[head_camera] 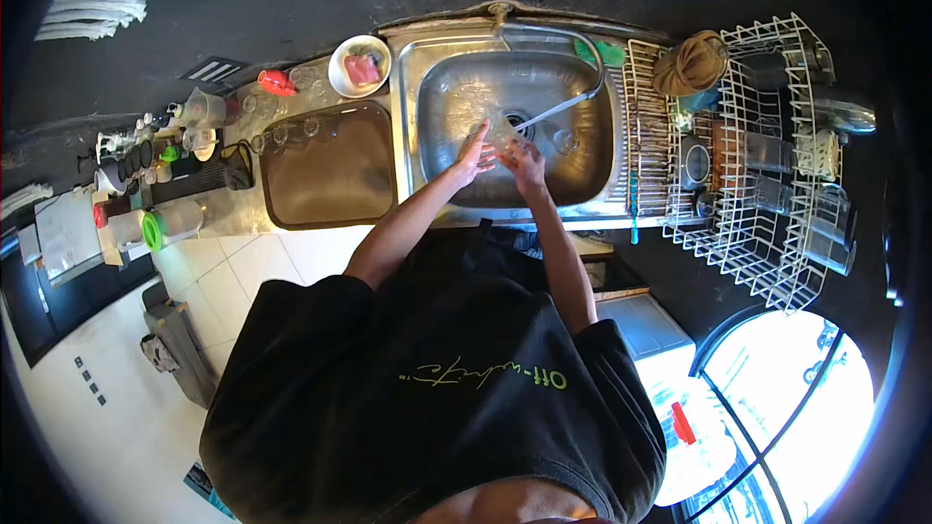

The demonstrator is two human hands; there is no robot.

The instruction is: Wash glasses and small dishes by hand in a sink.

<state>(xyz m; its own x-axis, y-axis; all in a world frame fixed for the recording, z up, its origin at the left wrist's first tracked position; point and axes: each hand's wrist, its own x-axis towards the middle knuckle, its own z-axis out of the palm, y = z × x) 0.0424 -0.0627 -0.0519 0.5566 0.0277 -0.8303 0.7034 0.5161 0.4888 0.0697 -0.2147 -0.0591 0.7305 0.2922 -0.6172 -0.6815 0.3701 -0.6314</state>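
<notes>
Over the stainless steel sink basin both of my hands are close together. My right hand grips a clear drinking glass, its fingers curled over the near side. My left hand is at the glass's left side with its fingers apart; whether it touches the glass is hard to see. A curved faucet spout comes in from the back right, and a pale stream of water runs from it toward the glass and drain. Another clear glass is in the basin, to the right.
Left of the sink is a brown tray, with several clear glasses along its back edge. Behind it are a white bowl and a red container. On the right are a white wire dish rack and a green cloth.
</notes>
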